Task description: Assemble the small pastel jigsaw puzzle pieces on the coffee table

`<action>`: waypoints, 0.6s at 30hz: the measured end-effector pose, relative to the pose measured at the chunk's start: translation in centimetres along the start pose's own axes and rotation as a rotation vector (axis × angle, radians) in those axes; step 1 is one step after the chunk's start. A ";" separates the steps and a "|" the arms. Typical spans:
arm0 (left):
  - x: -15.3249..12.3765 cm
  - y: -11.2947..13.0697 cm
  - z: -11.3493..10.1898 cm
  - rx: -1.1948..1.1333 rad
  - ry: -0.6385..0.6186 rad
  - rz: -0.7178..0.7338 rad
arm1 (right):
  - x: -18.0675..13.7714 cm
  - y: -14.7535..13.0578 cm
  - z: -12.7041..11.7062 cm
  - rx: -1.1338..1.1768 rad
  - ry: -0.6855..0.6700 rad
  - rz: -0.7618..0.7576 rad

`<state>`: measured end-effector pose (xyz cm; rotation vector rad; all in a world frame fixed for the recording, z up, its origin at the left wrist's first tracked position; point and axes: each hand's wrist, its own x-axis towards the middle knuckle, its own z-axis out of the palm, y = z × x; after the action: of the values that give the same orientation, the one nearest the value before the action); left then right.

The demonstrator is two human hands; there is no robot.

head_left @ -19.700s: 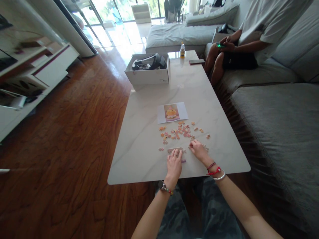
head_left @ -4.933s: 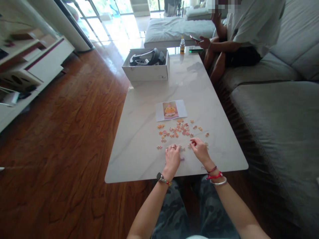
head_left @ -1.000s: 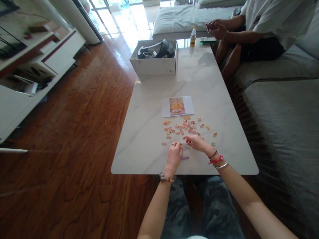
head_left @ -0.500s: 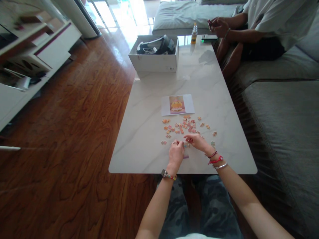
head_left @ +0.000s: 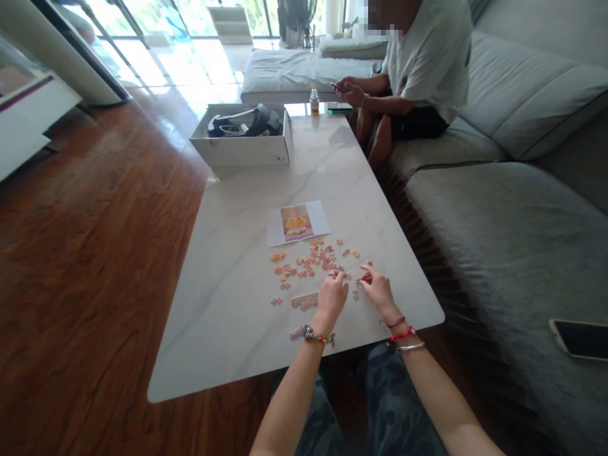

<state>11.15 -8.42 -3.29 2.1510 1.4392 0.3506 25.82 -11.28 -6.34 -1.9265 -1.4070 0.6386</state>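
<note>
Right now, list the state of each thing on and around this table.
Left hand: fingertips on loose pieces.
Right hand: pinching a piece.
Puzzle pieces: scattered, unjoined.
Joined strip: assembled, flat.
Reference picture: flat, face up.
White box: open, headset inside.
Bottle: upright.

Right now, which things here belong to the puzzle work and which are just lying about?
In use: loose puzzle pieces, joined strip, reference picture, left hand, right hand.
Lying about: white box, bottle, phone on sofa.
</note>
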 end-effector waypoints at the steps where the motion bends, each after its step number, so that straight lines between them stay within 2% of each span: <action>1: 0.4 0.2 0.3 0.002 -0.010 0.014 | -0.1 -0.1 0.2 -0.053 -0.010 -0.025; 5: 1.0 0.5 1.2 0.031 -0.028 0.040 | -0.1 -0.2 0.2 -0.141 0.004 -0.096; 18: 0.9 1.7 1.6 0.073 -0.049 0.025 | -0.8 1.7 -2.7 -0.072 0.129 -0.023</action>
<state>13.67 -8.56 -3.75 2.2216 1.4193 0.2555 28.63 -12.96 -5.83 -1.9668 -1.3860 0.4500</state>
